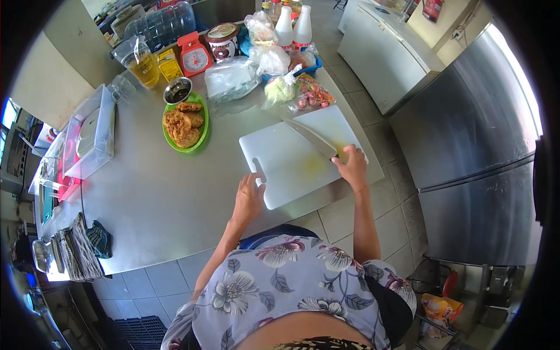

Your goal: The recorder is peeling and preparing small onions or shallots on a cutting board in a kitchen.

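White board (280, 169) between hands: left hand (248, 197) spread at slotted edge; right hand (352, 168) at knife (315, 139) handle, can't tell whether closed. Blade ahead-left of right grip, best kept clear of left.

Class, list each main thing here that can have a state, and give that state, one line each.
Cutting board: flat, stained yellow
Knife: lying bare on the cutting board
Right hand: at the knife, grip unclear
Left hand: partly open, at the cutting board's edge
Green plate: holding fried pieces
Metal bowl: holding something dark
Pitcher: partly filled with yellow liquid
Fridge: shut
Chest freezer: shut
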